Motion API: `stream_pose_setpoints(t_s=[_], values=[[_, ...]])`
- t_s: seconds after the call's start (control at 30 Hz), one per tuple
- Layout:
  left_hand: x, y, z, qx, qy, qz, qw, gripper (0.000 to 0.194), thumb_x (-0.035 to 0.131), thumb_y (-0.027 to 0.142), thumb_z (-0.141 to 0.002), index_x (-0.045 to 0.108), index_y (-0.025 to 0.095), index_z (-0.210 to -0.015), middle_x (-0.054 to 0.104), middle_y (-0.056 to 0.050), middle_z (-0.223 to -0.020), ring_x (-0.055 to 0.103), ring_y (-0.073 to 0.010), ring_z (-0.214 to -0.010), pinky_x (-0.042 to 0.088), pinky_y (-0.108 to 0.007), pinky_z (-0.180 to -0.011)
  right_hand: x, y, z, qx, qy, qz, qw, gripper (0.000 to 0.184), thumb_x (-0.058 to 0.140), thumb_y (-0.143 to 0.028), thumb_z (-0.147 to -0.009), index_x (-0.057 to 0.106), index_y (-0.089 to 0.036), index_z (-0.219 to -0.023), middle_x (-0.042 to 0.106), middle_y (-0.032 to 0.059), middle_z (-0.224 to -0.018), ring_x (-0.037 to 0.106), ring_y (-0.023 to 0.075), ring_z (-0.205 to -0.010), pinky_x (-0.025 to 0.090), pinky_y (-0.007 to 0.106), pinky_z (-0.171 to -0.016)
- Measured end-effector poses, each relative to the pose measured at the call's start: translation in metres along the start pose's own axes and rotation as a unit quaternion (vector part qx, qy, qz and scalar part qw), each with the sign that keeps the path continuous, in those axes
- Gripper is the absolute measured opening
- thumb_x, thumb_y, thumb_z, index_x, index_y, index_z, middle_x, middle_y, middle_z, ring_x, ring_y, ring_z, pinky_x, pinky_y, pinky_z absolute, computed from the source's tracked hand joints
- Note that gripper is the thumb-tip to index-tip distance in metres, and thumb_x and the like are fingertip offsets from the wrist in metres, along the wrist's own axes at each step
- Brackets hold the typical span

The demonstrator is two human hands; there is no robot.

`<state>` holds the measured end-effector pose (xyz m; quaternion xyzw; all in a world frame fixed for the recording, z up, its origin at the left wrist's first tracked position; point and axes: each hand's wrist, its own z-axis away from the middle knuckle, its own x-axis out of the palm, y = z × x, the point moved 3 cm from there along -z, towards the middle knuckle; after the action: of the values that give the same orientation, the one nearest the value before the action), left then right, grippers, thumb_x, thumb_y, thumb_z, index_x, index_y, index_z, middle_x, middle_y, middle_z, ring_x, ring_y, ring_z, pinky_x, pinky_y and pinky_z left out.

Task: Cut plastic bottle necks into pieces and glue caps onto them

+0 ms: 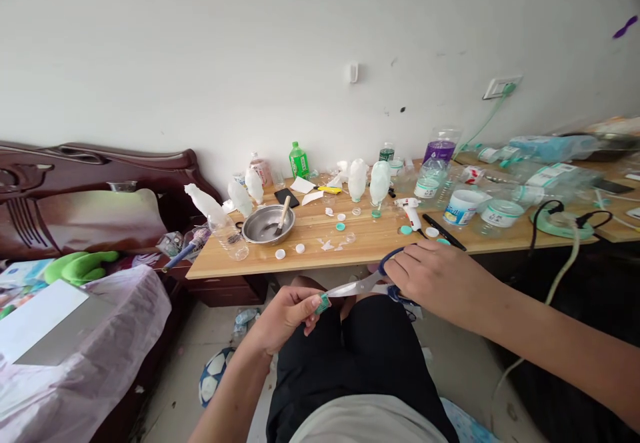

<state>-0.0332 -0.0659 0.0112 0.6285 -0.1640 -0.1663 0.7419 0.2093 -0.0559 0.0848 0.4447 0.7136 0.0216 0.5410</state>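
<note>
My right hand (435, 280) is closed through the blue handles of a pair of scissors (361, 286), whose blades point left over my lap. My left hand (287, 315) pinches a small teal bottle cap (323, 304) right at the blade tips. Both hands hover just in front of the near edge of the wooden table (320, 246), above my black shorts.
The table carries a metal bowl with a brush (269, 223), cut clear bottles (227, 230), a green bottle (299, 160), a white glue gun (411, 211), tubs (461, 206), loose caps and cables. A bed (75, 310) stands at the left. A ball (215, 373) lies on the floor.
</note>
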Motion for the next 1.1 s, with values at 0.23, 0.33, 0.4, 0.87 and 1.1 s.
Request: stream_pose_setpoints(t_s=[0.23, 0.33, 0.4, 0.87, 1.1], values=[[-0.006, 0.001, -0.004, -0.018, -0.025, -0.043, 0.999, 0.040, 0.066, 0.048, -0.082, 0.071, 0.008, -0.086, 0.047, 0.003, -0.057, 0.040, -0.0082, -0.052, 0.032, -0.023, -0.051, -0.010, 0.010, -0.012, -0.073, -0.005, 0.038, 0.997, 0.018, 0.055, -0.005, -0.077, 0.059, -0.017, -0.065, 0.062, 0.0040, -0.055, 0.054, 0.0172, -0.052, 0.025, 0.031, -0.057], [-0.009, -0.003, -0.007, -0.021, -0.014, -0.031, 0.999, 0.041, 0.072, 0.049, -0.077, 0.072, 0.009, -0.087, 0.047, 0.003, -0.059, 0.039, -0.0079, -0.052, 0.032, -0.023, -0.051, -0.006, 0.012, -0.011, -0.057, -0.043, 0.011, 0.997, 0.019, 0.054, -0.003, -0.076, 0.060, -0.017, -0.066, 0.064, 0.0045, -0.056, 0.054, 0.0172, -0.051, 0.025, 0.031, -0.056], [-0.011, -0.005, -0.008, -0.008, -0.001, 0.002, 1.000, 0.040, 0.075, 0.047, -0.074, 0.071, 0.009, -0.086, 0.048, 0.002, -0.061, 0.038, -0.0075, -0.053, 0.031, -0.022, -0.050, -0.001, 0.012, -0.007, -0.025, -0.070, -0.024, 0.997, 0.018, 0.054, -0.001, -0.075, 0.061, -0.017, -0.068, 0.065, 0.0043, -0.058, 0.057, 0.0173, -0.054, 0.026, 0.031, -0.057], [-0.016, 0.003, 0.013, 0.187, 0.235, -0.005, 0.954, 0.035, 0.086, 0.024, -0.062, 0.075, 0.017, -0.095, 0.068, -0.005, -0.085, 0.059, -0.0149, -0.072, 0.050, -0.026, -0.068, 0.024, -0.049, 0.030, 0.250, -0.110, -0.401, 0.874, 0.009, 0.055, -0.028, -0.089, 0.051, -0.021, -0.093, 0.064, 0.0061, -0.093, 0.061, 0.0194, -0.084, 0.048, 0.030, -0.072], [-0.007, 0.016, 0.031, 0.295, 0.288, -0.114, 0.904, 0.035, 0.086, 0.023, -0.064, 0.076, 0.019, -0.097, 0.069, -0.007, -0.086, 0.062, -0.0179, -0.076, 0.052, -0.026, -0.068, 0.006, -0.074, 0.033, 0.292, -0.133, -0.442, 0.838, 0.009, 0.058, -0.025, -0.082, 0.050, -0.024, -0.077, 0.060, 0.0004, -0.075, 0.057, 0.0174, -0.068, 0.043, 0.027, -0.058]])
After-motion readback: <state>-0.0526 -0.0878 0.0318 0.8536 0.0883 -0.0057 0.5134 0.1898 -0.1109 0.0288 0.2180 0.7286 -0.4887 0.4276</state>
